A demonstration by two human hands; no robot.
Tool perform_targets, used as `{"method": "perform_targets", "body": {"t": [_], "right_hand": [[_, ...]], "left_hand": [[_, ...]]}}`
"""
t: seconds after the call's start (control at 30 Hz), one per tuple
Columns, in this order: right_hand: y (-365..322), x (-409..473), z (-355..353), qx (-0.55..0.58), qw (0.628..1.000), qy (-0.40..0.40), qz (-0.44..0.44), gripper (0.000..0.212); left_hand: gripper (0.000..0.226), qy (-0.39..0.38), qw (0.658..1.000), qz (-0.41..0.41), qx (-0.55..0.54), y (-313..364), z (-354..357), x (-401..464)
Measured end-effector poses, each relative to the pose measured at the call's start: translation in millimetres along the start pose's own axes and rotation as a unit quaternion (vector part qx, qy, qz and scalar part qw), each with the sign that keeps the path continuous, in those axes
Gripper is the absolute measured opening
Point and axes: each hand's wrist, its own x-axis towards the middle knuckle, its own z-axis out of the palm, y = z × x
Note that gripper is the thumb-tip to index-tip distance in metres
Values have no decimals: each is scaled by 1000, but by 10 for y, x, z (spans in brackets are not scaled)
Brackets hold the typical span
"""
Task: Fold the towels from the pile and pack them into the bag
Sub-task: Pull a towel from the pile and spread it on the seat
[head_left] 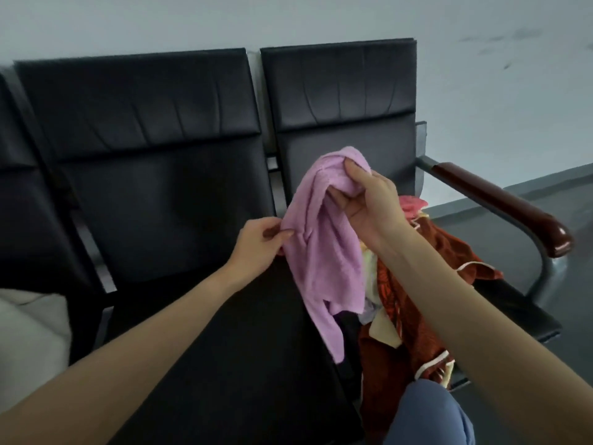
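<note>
Towels in a jumbled pile (414, 316) cover the right-hand black seat (513, 313) of a bench, while a lilac towel (317, 252) hangs bunched above the seat gap. The right hand (365, 200) grips its gathered top; the left hand (260, 242) pinches one edge. No bag can be identified. With the cloth still twisted, a fold begun now would likely come out crooked, and the trailing end may snag the pile.

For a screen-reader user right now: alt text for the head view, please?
Both hands hold up a crumpled lilac towel: the right hand grips its top, the left hand pinches an edge. Behind it, a towel pile lies on a black seat.
</note>
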Motion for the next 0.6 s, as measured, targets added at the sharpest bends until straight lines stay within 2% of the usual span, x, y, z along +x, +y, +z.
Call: {"method": "perform_targets", "body": {"t": [0.17,0.3,0.4,0.47,0.53,0.6], "right_hand": [[236,-97,262,-81,996,24,-30,8],[622,-128,256,-189,981,28,-20,3],[1001,-242,114,-258,966,11,1,6],[1313,-379,-61,-361,932,-7,-24,10],[1641,-582,-259,-483,873,-33,-52,16],[1954,-819,-469,-556,829,-63,-17,7]], "left_hand": [[14,67,996,21,53,8,-800,-332],[10,140,979,23,147,-146,-1267,-597],[11,189,968,9,165,-301,-1518,-834],[12,204,961,-17,184,-479,-1647,-1030],[12,185,958,-54,213,-723,-1731,-1258],[14,140,955,-110,238,-991,-1752,-1528]]}}
